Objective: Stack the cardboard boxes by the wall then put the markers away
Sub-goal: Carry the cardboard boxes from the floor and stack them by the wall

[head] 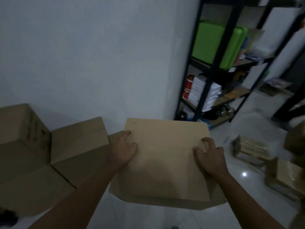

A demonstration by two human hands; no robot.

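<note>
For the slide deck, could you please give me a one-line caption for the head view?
Both hands, left and right, hold a cardboard box beside boxes along the wall.

Boxes (77, 144) crowded the wall (99, 63) to my left. A black shelf (204, 90) blocked the right corner, and flat cardboard (250, 146) littered the floor (231, 176) there. Open wall stood above the boxes, straight ahead.

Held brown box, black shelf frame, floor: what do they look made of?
Held brown box: matte cardboard, likely; plain tan faces, folded edges.
Black shelf frame: probably painted metal; thin dark uprights.
Pale floor: glossy tile, apparently; it mirrors a light spot.
</note>
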